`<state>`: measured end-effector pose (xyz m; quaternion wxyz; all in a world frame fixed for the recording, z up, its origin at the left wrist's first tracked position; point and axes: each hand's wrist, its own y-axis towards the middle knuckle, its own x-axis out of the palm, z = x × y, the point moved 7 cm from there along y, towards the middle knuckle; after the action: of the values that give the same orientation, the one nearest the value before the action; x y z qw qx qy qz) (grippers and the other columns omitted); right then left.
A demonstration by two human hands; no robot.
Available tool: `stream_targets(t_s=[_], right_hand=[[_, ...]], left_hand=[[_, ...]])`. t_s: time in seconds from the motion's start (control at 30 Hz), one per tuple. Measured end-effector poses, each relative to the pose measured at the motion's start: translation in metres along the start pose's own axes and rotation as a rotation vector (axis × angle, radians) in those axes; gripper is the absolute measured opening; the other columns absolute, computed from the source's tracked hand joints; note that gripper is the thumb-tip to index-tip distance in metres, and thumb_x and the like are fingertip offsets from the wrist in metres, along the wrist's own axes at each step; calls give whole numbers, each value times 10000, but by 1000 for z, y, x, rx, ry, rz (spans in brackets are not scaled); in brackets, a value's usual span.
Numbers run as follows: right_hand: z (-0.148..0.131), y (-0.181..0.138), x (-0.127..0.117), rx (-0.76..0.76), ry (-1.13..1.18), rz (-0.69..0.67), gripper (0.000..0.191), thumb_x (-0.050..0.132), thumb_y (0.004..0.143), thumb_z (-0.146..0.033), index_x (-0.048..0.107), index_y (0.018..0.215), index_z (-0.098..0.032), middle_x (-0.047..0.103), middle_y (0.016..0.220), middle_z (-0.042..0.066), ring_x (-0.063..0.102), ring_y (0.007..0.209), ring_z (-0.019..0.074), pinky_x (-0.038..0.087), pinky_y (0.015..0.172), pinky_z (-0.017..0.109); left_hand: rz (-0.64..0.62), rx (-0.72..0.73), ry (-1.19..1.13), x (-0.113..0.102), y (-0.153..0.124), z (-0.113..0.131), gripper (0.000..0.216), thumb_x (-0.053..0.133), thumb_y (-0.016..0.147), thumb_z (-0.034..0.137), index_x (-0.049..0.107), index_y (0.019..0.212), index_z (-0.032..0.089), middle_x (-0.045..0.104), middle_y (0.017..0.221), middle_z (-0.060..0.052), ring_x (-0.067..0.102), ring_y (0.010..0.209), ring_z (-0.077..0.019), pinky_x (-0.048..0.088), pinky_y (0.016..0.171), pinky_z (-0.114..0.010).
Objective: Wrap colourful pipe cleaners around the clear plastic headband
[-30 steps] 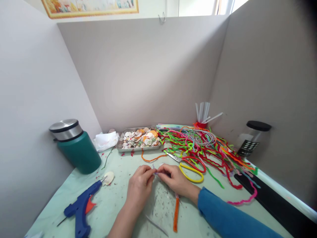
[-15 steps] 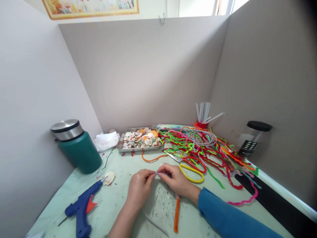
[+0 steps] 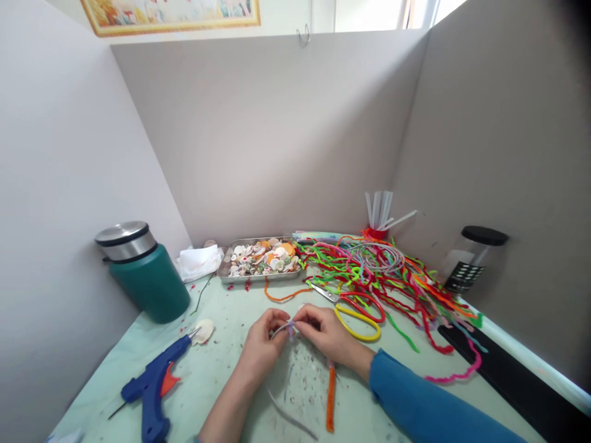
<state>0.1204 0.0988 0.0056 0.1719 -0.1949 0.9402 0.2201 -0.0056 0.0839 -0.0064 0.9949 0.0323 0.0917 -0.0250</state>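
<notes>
Over the middle of the table my left hand (image 3: 264, 339) and my right hand (image 3: 325, 332) meet, both closed in a pinch. Between their fingertips is a thin pale-lilac pipe cleaner (image 3: 290, 330), bent there, with a short piece pointing down. A long grey-lilac tail (image 3: 290, 418) comes out below my left hand and curves toward the front edge. Beneath my right wrist an orange pipe cleaner (image 3: 330, 400) lies on the table, its upper end hidden. Scissors (image 3: 357, 314) with red and yellow handles lie open just beyond my right hand.
A blue glue gun (image 3: 154, 387) rests at left, its nozzle by a shell (image 3: 204, 331). Behind it stands a green flask (image 3: 152, 283). A metal tray (image 3: 258, 280) of shells, a colourful pipe-cleaner pile (image 3: 378, 264) and a black-lidded jar (image 3: 473, 261) line the back. Grey partitions enclose the table.
My left fingers have lifted and shifted slightly, and a bent loop of the lilac pipe cleaner now shows between the hands. The grey tail has moved a little. My right hand is nearly still.
</notes>
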Motion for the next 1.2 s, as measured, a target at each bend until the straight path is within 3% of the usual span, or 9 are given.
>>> stream_targets(t_s=[0.13, 0.4, 0.7, 0.97, 1.2], right_hand=[[2, 1, 0, -5, 16, 5, 129, 508, 824, -240, 614, 818, -168, 620, 712, 7, 549, 649, 124, 402, 575, 216], [-1, -1, 0, 5, -34, 5, 120, 520, 816, -243, 611, 794, -167, 613, 684, -2, 531, 611, 116, 380, 548, 210], [-2, -1, 0, 15, -56, 0, 102, 520, 806, -214, 603, 774, -165, 600, 672, -7, 525, 616, 115, 378, 552, 209], [-2, -1, 1, 25, -73, 1, 98, 520, 801, -203, 607, 779, -166, 598, 665, -10, 518, 603, 112, 367, 541, 206], [-4, 0, 1, -1, -97, -5, 107, 517, 803, -202, 614, 786, -159, 595, 660, -10, 502, 596, 105, 356, 543, 202]], left_hand=[[16, 87, 96, -2, -1, 4, 186, 557, 684, 191, 535, 866, 162, 646, 736, -15, 562, 657, -123, 423, 620, -219], [16, 102, 323, -2, -3, 8, 175, 539, 666, 160, 600, 828, 185, 664, 762, 2, 577, 671, -130, 412, 623, -207], [63, 247, 714, 0, -10, 24, 154, 515, 701, 145, 583, 824, 210, 570, 757, 2, 525, 667, -135, 366, 616, -222], [62, 273, 755, 0, -12, 26, 102, 485, 773, 205, 585, 791, 215, 587, 765, -12, 540, 696, -148, 368, 628, -224], [79, 215, 639, -4, -9, 24, 167, 460, 788, 235, 608, 727, 186, 613, 705, -16, 532, 655, -139, 358, 611, -219]])
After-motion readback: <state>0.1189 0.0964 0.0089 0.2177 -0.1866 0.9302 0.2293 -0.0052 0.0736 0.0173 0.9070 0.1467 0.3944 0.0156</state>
